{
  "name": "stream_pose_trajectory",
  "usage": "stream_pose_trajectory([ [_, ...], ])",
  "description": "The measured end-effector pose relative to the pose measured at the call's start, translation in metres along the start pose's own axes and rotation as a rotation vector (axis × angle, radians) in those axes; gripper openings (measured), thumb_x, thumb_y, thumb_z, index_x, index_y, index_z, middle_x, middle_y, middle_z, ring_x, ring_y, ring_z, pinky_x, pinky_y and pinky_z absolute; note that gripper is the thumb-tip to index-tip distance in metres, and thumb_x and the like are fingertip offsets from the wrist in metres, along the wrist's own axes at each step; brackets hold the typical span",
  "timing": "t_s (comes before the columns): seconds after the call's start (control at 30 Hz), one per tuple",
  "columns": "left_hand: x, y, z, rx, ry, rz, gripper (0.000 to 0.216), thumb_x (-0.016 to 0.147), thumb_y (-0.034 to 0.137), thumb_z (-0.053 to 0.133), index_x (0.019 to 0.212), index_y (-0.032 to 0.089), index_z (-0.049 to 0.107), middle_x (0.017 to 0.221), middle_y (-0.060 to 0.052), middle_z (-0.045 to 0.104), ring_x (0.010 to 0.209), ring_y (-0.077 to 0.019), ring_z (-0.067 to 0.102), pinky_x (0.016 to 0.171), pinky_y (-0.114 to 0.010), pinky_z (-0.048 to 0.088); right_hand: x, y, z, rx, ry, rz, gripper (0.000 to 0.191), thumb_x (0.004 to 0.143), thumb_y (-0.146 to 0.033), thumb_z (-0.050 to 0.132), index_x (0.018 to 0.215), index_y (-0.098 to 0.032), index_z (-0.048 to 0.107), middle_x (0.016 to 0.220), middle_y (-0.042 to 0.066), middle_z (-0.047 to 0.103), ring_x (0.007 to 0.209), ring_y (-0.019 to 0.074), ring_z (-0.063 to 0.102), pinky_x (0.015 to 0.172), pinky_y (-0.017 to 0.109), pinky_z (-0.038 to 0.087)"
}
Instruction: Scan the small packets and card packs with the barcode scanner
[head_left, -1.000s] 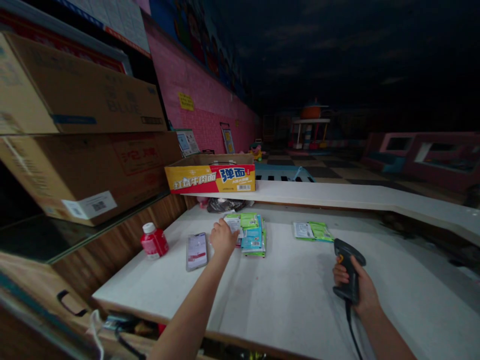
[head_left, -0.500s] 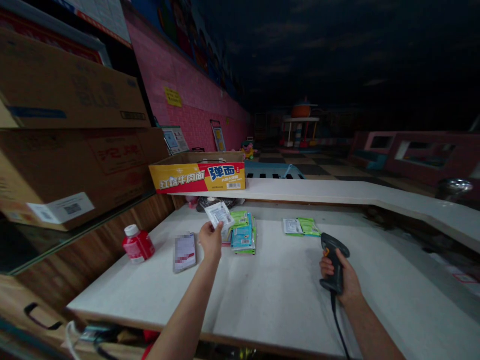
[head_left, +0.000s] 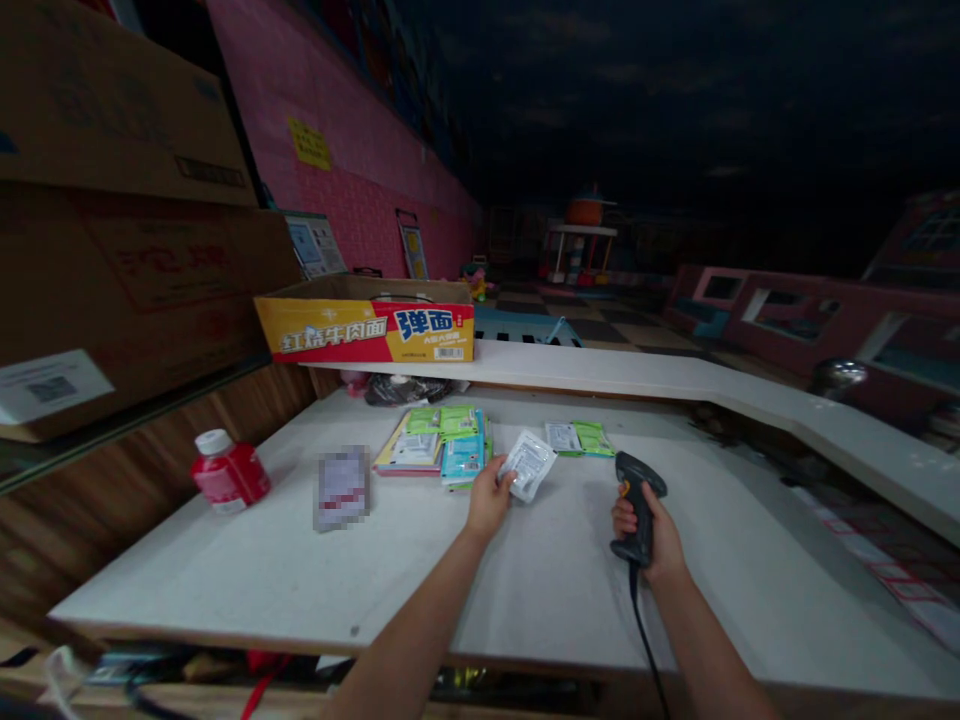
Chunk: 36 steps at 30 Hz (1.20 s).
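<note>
Pinching a silvery packet (head_left: 531, 464) by its near left edge, the fingers of the left hand (head_left: 489, 500) hold it tilted over the table (head_left: 360, 590), between the layered green and blue packets (head_left: 463, 458) and a smaller green-and-white group (head_left: 594, 438); whether its lower edge touches the surface is hard to tell. The right hand (head_left: 661, 535) has its fingers wrapped around the grip of a dark scanner (head_left: 642, 474), whose head is near the smaller group and whose cord (head_left: 643, 625) hangs below. Farther left lie a pixelated phone (head_left: 342, 488) and a white-capped red bottle (head_left: 231, 478). A yellow-and-red carton (head_left: 337, 335) stands on the raised ledge (head_left: 600, 368) behind.
</note>
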<state>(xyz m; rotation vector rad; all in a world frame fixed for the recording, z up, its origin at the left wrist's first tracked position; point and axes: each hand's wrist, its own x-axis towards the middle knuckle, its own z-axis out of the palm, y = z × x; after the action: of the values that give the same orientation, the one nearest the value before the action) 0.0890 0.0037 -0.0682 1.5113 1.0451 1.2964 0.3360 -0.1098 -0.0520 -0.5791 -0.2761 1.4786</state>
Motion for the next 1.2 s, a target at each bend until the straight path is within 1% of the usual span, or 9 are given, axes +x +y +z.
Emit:
stream_pose_trajectory([
  [0.13, 0.002, -0.003, 0.002, 0.018, 0.001, 0.038, 0.027, 0.079, 0.034, 0.063, 0.101, 0.019, 0.069, 0.086, -0.006, 0.071, 0.077, -0.0205, 0.066, 0.073, -0.032, 0.055, -0.014, 0.002, 0.015, -0.232, 0.039, -0.016, 0.038, 0.07, -0.044, 0.079, 0.085, -0.017, 0.057, 0.055, -0.006, 0.049, 0.041, 0.0042, 0.041, 0.036, 0.013, 0.035],
  [0.27, 0.002, 0.0, 0.002, 0.052, 0.011, 0.115, 0.023, 0.079, 0.026, 0.061, 0.099, 0.02, 0.07, 0.1, -0.008, 0.072, 0.098, -0.024, 0.065, 0.094, -0.038, 0.049, -0.039, 0.0, 0.033, -0.666, 0.017, -0.032, 0.041, 0.073, -0.052, 0.074, 0.091, -0.018, 0.058, 0.053, -0.006, 0.052, 0.038, 0.0072, 0.044, 0.032, 0.016, 0.034],
  [0.4, 0.0, 0.005, 0.001, 0.083, -0.001, 0.137, 0.024, 0.081, 0.021, 0.058, 0.102, 0.02, 0.07, 0.106, -0.008, 0.072, 0.101, -0.0243, 0.065, 0.097, -0.039, 0.047, -0.065, -0.003, 0.048, -1.064, -0.072, 0.078, 0.042, 0.074, -0.054, 0.072, 0.091, -0.019, 0.056, 0.054, -0.006, 0.055, 0.037, 0.009, 0.047, 0.033, 0.019, 0.037],
  [0.5, -0.001, 0.006, 0.002, 0.102, -0.013, 0.144, 0.027, 0.082, 0.019, 0.055, 0.104, 0.019, 0.07, 0.106, -0.009, 0.072, 0.1, -0.0243, 0.065, 0.096, -0.038, 0.047, -0.075, 0.0, 0.056, -1.226, -0.116, 0.079, 0.041, 0.075, -0.055, 0.069, 0.084, -0.019, 0.053, 0.052, -0.006, 0.055, 0.036, 0.0088, 0.047, 0.032, 0.019, 0.037],
  [0.63, -0.001, 0.001, 0.002, 0.149, 0.012, 0.153, 0.031, 0.081, 0.019, 0.054, 0.108, 0.017, 0.069, 0.108, -0.01, 0.072, 0.102, -0.0243, 0.064, 0.097, -0.038, 0.047, -0.077, 0.005, 0.062, -1.286, -0.118, 0.08, 0.041, 0.075, -0.057, 0.067, 0.081, -0.02, 0.05, 0.051, -0.006, 0.054, 0.036, 0.0089, 0.047, 0.032, 0.019, 0.036],
  [0.83, 0.0, -0.004, 0.002, 0.232, -0.005, 0.2, 0.036, 0.084, 0.019, 0.048, 0.116, 0.013, 0.065, 0.113, -0.011, 0.07, 0.103, -0.0229, 0.064, 0.097, -0.039, 0.048, -0.074, 0.004, 0.065, -1.265, -0.132, 0.106, 0.043, 0.075, -0.059, 0.065, 0.078, -0.02, 0.047, 0.051, -0.007, 0.052, 0.037, 0.0084, 0.046, 0.033, 0.02, 0.037],
  [0.93, -0.001, -0.002, 0.002, 0.258, -0.005, 0.199, 0.036, 0.086, 0.021, 0.047, 0.116, 0.012, 0.064, 0.112, -0.013, 0.07, 0.103, -0.0241, 0.065, 0.096, -0.04, 0.048, -0.07, 0.006, 0.065, -1.244, -0.108, 0.119, 0.046, 0.072, -0.062, 0.065, 0.079, -0.021, 0.046, 0.052, -0.007, 0.052, 0.037, 0.0086, 0.046, 0.033, 0.02, 0.037],
  [1.03, 0.0, -0.002, 0.001, 0.236, -0.023, 0.201, 0.033, 0.086, 0.023, 0.048, 0.113, 0.014, 0.065, 0.11, -0.012, 0.071, 0.102, -0.0242, 0.065, 0.095, -0.04, 0.049, -0.065, 0.009, 0.064, -1.239, -0.079, 0.135, 0.048, 0.07, -0.063, 0.065, 0.081, -0.021, 0.047, 0.053, -0.008, 0.053, 0.037, 0.0091, 0.046, 0.033, 0.021, 0.038],
  [1.2, 0.001, -0.001, 0.0, 0.221, -0.007, 0.188, 0.029, 0.085, 0.024, 0.051, 0.109, 0.016, 0.065, 0.113, -0.011, 0.07, 0.106, -0.0247, 0.063, 0.098, -0.04, 0.047, -0.059, 0.012, 0.064, -1.265, -0.1, 0.12, 0.047, 0.07, -0.061, 0.068, 0.082, -0.021, 0.047, 0.053, -0.008, 0.054, 0.037, 0.0093, 0.047, 0.034, 0.021, 0.039],
])
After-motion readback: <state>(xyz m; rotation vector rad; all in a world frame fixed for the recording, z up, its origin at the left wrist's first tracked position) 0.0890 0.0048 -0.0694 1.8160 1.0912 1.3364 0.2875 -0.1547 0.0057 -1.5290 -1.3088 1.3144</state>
